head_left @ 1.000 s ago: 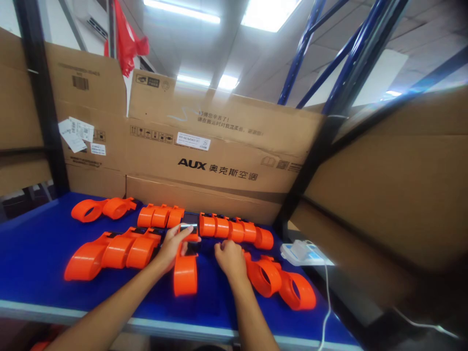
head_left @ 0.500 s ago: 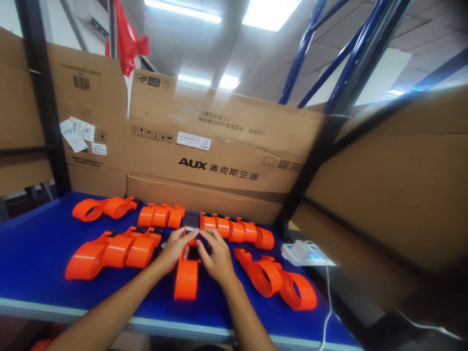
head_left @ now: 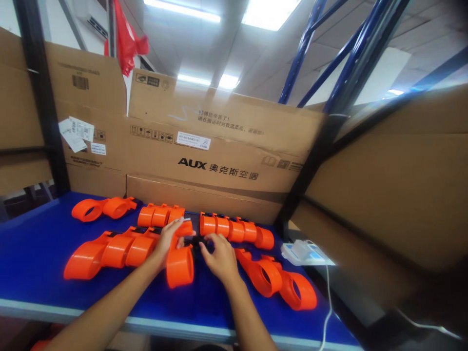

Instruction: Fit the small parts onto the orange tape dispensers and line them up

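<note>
The left hand (head_left: 166,241) is wrapped around the upper end of an orange tape dispenser (head_left: 180,261), its fingers curled over the narrow part so that the wide ring end tilts toward the near table edge. The right hand (head_left: 218,256) sits just to the right of it, fingers bent and pinching at a small dark part (head_left: 199,241) at the dispenser's head; exactly what the fingertips grip is too blurred to tell. The dispenser is in the middle of the blue table (head_left: 32,253), a little back from the front edge. To the left, touching the left wrist, lies a row of orange dispensers (head_left: 109,251) packed side by side. Behind the hands runs a back row of orange pieces (head_left: 234,229), with two more (head_left: 98,208) at the far left. To the right of the right hand lie two ring-shaped dispensers (head_left: 281,282). Near the table's right corner is a white and blue device (head_left: 303,252) with a white cable (head_left: 326,302) hanging from it. Cardboard boxes (head_left: 219,146) stand along the back.
</note>
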Demonstrator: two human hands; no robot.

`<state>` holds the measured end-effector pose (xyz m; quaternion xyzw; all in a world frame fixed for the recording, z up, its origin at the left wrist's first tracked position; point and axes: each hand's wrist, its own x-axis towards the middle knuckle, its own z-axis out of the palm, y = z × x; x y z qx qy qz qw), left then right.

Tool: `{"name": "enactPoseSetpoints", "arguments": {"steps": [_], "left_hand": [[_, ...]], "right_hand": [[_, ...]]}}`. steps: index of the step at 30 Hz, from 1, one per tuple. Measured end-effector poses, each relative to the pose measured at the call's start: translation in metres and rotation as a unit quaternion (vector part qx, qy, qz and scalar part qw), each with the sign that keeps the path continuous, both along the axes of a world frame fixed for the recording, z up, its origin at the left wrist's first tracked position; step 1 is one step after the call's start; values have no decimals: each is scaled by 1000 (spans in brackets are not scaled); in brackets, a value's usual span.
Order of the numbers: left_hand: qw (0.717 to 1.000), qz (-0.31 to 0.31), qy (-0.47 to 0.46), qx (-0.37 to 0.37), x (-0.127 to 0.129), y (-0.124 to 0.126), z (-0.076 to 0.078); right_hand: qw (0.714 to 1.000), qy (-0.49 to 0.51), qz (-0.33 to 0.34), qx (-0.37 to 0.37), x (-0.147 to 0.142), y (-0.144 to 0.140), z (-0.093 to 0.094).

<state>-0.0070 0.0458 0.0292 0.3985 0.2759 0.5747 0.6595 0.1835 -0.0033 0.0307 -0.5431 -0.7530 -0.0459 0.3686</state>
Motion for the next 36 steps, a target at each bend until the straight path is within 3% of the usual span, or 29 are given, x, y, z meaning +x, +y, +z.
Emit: {"name": "enactPoseSetpoints", "arguments": {"steps": [5, 12, 17, 22, 30, 36], "left_hand": [[1000, 3, 5, 6, 5, -4, 0], [997, 7, 50, 52, 8, -8, -1], [994, -4, 87, 58, 11, -13, 0], [990, -11, 120, 70, 12, -16, 0], [982, -61, 142, 113, 13, -20, -2], [981, -93, 114, 123, 15, -23, 1]], "right_hand": [[995, -67, 61, -37, -5, 0, -1], [996, -26, 83, -3, -3, 1, -2], [993, 80, 81, 21, -3, 2, 3], [980, 177, 94, -1, -4, 4, 3], [929, 316, 177, -68, -10, 9, 0], [908, 385, 161, -37, -5, 13, 1]]}}
